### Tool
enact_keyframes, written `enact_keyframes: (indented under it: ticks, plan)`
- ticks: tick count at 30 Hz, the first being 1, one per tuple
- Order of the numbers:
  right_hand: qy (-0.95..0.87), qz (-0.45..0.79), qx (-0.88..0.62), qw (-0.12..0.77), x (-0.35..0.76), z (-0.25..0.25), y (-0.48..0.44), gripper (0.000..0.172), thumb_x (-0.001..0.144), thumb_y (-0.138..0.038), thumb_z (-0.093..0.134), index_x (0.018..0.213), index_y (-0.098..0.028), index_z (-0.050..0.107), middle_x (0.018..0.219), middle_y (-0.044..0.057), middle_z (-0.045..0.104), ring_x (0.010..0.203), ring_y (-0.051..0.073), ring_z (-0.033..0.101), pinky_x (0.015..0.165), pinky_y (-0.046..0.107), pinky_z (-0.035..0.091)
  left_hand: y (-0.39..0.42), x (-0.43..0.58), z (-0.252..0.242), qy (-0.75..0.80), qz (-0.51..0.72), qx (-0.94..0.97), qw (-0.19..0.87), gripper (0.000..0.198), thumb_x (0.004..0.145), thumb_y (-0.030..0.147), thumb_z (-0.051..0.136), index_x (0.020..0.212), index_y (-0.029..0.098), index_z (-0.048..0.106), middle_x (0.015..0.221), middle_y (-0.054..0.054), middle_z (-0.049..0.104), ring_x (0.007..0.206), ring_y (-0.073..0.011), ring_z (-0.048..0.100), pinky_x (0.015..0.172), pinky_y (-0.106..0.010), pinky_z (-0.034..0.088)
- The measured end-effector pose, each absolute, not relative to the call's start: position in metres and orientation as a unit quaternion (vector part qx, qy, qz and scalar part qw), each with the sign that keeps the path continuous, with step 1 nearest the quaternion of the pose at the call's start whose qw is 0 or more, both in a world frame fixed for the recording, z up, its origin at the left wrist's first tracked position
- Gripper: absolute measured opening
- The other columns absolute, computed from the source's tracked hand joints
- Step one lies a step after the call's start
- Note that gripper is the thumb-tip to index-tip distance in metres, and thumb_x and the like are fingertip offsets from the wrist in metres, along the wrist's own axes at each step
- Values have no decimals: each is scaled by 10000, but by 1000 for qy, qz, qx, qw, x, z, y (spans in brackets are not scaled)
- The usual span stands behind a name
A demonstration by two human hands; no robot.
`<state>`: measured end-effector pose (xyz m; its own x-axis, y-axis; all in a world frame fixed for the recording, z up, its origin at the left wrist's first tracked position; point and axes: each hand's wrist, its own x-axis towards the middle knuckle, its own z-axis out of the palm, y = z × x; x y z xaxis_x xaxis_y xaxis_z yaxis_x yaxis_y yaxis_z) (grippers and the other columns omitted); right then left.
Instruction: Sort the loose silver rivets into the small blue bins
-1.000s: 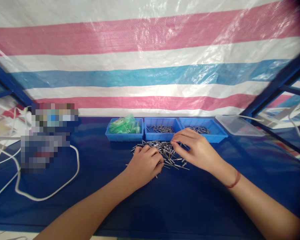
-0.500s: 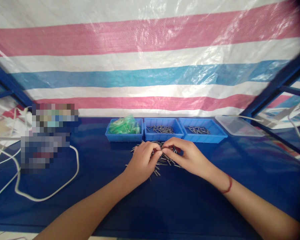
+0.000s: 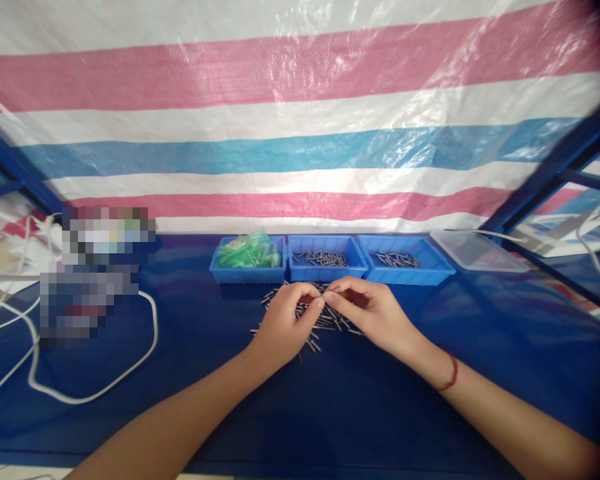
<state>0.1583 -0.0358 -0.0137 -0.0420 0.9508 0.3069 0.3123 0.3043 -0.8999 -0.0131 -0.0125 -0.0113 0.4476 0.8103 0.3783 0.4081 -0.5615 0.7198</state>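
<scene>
Two hands pinched shut, tips meeting at the 12 o'clock edge of loose pins [image 3: 341,325]: left hand [image 3: 285,323], right hand [image 3: 370,313]; whether either holds a pin is too small to tell. Trays [image 3: 327,273] at 12 o'clock. Judged step: picking from pile; needs a fine single-pin pinch.

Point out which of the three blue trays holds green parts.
The leftmost tray, filled with green pieces; the middle tray and the right tray hold only grey metal pins.
</scene>
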Motion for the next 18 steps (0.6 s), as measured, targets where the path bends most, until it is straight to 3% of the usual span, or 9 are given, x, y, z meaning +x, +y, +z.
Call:
enact_keyframes:
  ticks: [11,18]
  plan:
    - [-660,319,-494,467,160,-9,-38,156,828,-349,607,807,-202,656,791,35,664,680,165,588,645,303,477,-10,-14,-11,367,332,836,238,133,899,256,522,845,186,620,837,-17,672,804,-173,582,758,-286,405]
    - [-731,233,-481,425,164,-3,-37,130,863,-287,556,825,-198,643,776,31,644,643,142,552,579,271,436,-9,-17,-6,379,348,828,222,104,880,253,546,859,189,625,843,-19,659,836,-183,573,761,-289,416]
